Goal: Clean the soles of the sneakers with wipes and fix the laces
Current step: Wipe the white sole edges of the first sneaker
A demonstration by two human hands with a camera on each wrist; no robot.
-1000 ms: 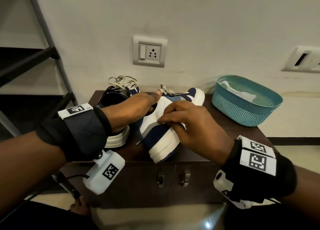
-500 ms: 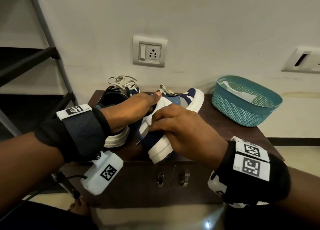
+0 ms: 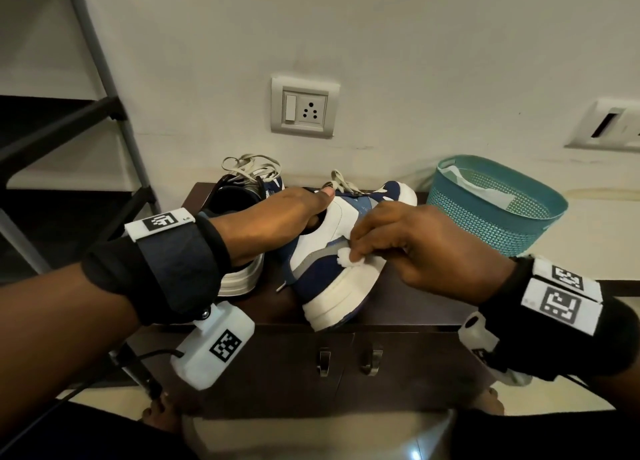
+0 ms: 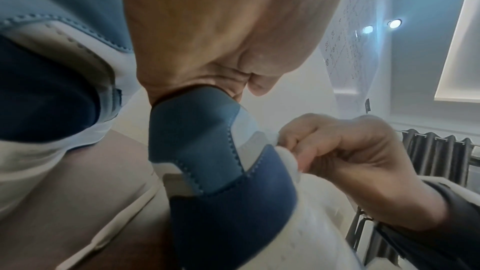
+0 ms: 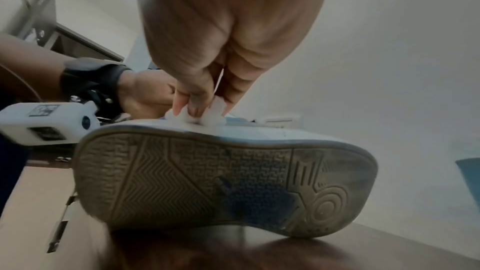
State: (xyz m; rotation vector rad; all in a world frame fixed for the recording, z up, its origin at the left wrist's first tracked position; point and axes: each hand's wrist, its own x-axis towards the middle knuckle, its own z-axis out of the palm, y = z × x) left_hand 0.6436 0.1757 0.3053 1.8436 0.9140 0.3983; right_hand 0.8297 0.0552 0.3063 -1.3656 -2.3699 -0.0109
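Observation:
A blue and white sneaker (image 3: pixel 322 269) lies tipped on its side on the dark cabinet top (image 3: pixel 408 304); its grey, dirty sole (image 5: pixel 207 182) faces the right wrist view. My left hand (image 3: pixel 277 217) grips the sneaker at its collar (image 4: pixel 192 110), fingers inside the opening. My right hand (image 3: pixel 408 248) pinches a small white wipe (image 3: pixel 344 259) and presses it on the sneaker's white sole edge (image 5: pixel 197 118). The second sneaker (image 3: pixel 239 200) stands upright behind my left hand, its pale laces (image 3: pixel 249 165) loose.
A teal mesh basket (image 3: pixel 498 217) holding white wipes stands at the back right of the cabinet. A wall socket (image 3: pixel 304 108) is above the shoes. A metal shelf frame (image 3: pixel 104 79) rises at the left. Two drawer handles (image 3: pixel 346 359) sit on the cabinet front.
My right hand has slid along the sneaker's side towards the right with the wipe, which now shows under the fingertips. My left hand keeps its hold on the collar.

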